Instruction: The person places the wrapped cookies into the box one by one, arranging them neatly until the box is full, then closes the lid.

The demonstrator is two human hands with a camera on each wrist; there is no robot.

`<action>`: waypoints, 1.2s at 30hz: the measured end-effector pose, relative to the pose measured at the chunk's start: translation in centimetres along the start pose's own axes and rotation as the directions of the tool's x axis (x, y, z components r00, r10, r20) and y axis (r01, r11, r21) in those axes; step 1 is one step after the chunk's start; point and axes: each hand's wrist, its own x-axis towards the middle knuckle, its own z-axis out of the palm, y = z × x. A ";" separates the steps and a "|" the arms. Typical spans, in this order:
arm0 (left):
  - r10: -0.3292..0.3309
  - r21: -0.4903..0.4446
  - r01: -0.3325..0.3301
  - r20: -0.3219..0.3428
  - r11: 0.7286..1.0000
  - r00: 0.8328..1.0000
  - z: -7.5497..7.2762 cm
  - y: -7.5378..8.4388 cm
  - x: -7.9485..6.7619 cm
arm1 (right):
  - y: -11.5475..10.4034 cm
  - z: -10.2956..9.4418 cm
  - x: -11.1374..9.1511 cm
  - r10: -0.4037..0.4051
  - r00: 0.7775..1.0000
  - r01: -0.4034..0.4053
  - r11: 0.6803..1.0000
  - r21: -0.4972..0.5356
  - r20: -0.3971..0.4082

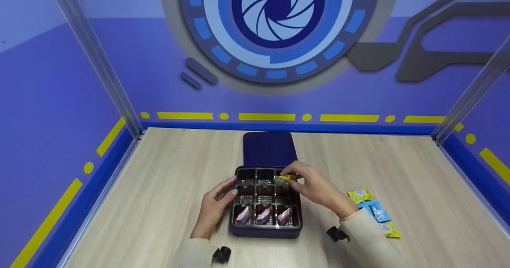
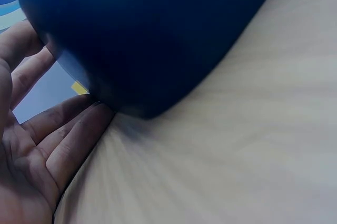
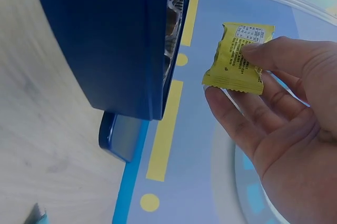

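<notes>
A dark blue box (image 1: 265, 231) holds a clear plastic tray with compartments in rows of three. Three shiny purple-wrapped pieces, one a purple piece (image 1: 263, 216), lie in the nearest row, one per compartment. My left hand (image 1: 215, 206) rests against the box's left side, thumb by the rim; in the left wrist view its extended fingers (image 2: 73, 145) touch the wall. Over the far right compartment, my right hand (image 1: 314, 184) pinches a yellow wrapped candy (image 3: 237, 58) between thumb and fingers. The right wrist view shows it above the rim, printed side visible.
Behind the box lies a dark blue lid (image 1: 269, 148). Right of my right forearm are several candy packets: a yellow packet (image 1: 359, 195), a blue packet (image 1: 379, 211) and another yellow packet (image 1: 390, 229). Blue panels (image 1: 275, 100) enclose the wooden table (image 1: 159, 220) at back and sides.
</notes>
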 end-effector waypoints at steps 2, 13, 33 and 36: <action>0.001 0.001 -0.001 -0.001 1.000 1.000 0.0 0.0 0.0 | -0.1 0.0 0.3 -0.004 1.000 0.005 1.000 -0.010 0.008; 0.001 0.007 -0.001 0.000 1.000 1.000 0.0 0.0 0.0 | -0.8 0.3 1.2 -0.041 0.998 0.040 0.999 0.009 0.047; -0.016 0.026 0.016 0.006 1.000 1.000 0.0 0.3 0.0 | -2.2 0.9 2.9 -0.102 0.989 0.106 0.994 -0.028 0.111; -0.014 0.021 0.013 0.007 1.000 1.000 0.0 0.3 -0.1 | -2.5 1.1 3.1 -0.106 0.987 0.110 0.993 -0.028 0.121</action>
